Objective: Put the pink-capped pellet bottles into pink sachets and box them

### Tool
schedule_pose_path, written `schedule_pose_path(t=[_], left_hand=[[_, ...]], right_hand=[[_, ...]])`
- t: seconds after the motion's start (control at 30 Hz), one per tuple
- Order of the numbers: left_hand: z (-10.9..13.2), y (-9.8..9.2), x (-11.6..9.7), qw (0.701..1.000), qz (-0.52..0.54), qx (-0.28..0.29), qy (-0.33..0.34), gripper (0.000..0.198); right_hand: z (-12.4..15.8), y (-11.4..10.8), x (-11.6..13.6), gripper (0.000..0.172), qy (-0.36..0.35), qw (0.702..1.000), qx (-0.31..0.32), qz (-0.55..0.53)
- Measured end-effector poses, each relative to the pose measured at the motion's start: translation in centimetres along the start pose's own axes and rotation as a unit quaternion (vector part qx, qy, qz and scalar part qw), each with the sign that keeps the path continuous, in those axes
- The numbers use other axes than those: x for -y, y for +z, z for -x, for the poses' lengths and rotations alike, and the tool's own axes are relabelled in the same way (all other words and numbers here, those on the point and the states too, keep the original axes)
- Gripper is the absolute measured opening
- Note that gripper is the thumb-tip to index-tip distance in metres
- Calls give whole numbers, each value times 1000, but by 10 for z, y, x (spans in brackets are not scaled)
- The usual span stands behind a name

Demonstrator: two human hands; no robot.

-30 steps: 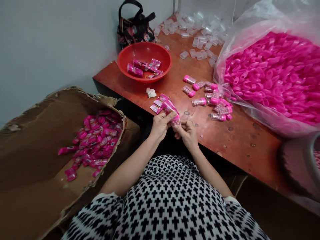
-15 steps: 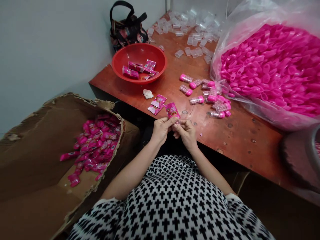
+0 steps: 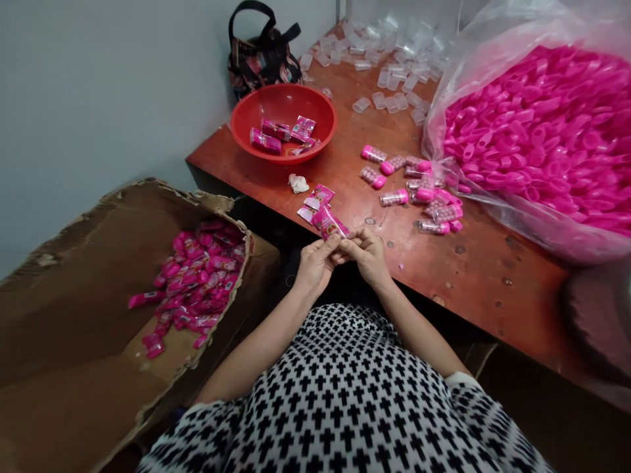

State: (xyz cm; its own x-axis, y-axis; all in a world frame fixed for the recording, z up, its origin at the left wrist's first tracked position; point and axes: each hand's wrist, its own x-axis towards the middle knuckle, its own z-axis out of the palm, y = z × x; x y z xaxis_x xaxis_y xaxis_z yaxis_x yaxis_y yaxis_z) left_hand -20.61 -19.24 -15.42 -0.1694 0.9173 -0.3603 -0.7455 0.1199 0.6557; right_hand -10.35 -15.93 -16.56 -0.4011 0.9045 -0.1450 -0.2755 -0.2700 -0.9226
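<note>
Both hands meet at the table's front edge around one pink printed packet (image 3: 329, 222). My left hand (image 3: 318, 263) pinches its lower end between thumb and fingers. My right hand (image 3: 365, 255) is closed on the end beside it, thumbs nearly touching. The packet's far part overlaps two flat pink sachets (image 3: 320, 195) on the table. A crumpled white lump (image 3: 298, 183) lies just beyond them. To the right is a group of small clear tubes with pink caps (image 3: 393, 198), filled with pale pink beads.
A red bowl (image 3: 236, 135) holds several pink packets. On the left stands a torn cardboard box (image 3: 64, 315) with a heap of pink packages (image 3: 197, 276). A plastic bag of pink caps (image 3: 542, 131), clear empty tubes (image 3: 392, 102), a handbag (image 3: 263, 59) and a round container (image 3: 599, 315) surround the table.
The packet has tilted to the left and now lies lower, over the loose sachets. My right hand has turned its fingers in along the packet's near end. The whole view has shifted slightly.
</note>
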Motion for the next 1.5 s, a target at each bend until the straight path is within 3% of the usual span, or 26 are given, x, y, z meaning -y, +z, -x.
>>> schedule_pose_path(t=[0.1, 0.17, 0.27, 0.37, 0.47, 0.57, 0.73, 0.87, 0.97, 1.03, 1.1, 1.17, 1.23, 1.37, 1.43, 1.5], left_hand=[[10, -12, -27, 994, 23, -54, 94, 31], [13, -23, -50, 974, 50, -107, 194, 47], [-1, -35, -70, 951, 43, -142, 271, 56], [-38, -38, -63, 946, -135, -154, 252, 36], [-80, -38, -47, 893, -357, -70, 265, 23], [-109, -43, -37, 831, -474, -49, 286, 15], [-123, -57, -29, 744, -562, -83, 351, 13], [-113, -56, -25, 711, -552, -102, 422, 19], [-90, -46, -19, 722, -533, -71, 436, 20], [-71, -39, -16, 755, -508, -48, 411, 21], [-55, -35, -14, 822, -450, -51, 345, 31], [-45, -34, -14, 901, -363, -53, 230, 41], [-41, -34, -15, 953, -285, -32, 102, 41], [-39, -29, -15, 976, -206, 31, -67, 36], [-37, -26, -12, 978, -178, 41, -99, 36], [-35, -23, -8, 982, -166, 39, -83, 34]], right_hand=[[-3, 3, 2, 39, 1, 1000, 18, 8], [-3, 0, 3, 37, -7, 1000, 6, 18], [-4, -9, 3, 32, -18, 999, -26, 43], [-6, -14, 1, 29, -19, 996, -29, 79], [-10, -15, 0, 29, -13, 994, -15, 109], [-14, -16, 2, 28, -9, 992, -9, 128], [-30, -20, 6, 28, -11, 986, -2, 163], [-56, -13, 2, 30, -38, 986, -43, 156], [-73, -3, -2, 39, -57, 992, -62, 90], [-78, 0, -4, 38, -59, 995, -51, 55], [-77, -1, -4, 36, -50, 997, -33, 47], [-73, -8, -3, 39, -27, 998, 8, 63], [-68, -17, 2, 42, 2, 993, 64, 98], [-58, -32, 15, 37, 20, 977, 126, 173], [-54, -35, 22, 36, 19, 971, 135, 195], [-51, -37, 26, 37, 17, 967, 136, 215]])
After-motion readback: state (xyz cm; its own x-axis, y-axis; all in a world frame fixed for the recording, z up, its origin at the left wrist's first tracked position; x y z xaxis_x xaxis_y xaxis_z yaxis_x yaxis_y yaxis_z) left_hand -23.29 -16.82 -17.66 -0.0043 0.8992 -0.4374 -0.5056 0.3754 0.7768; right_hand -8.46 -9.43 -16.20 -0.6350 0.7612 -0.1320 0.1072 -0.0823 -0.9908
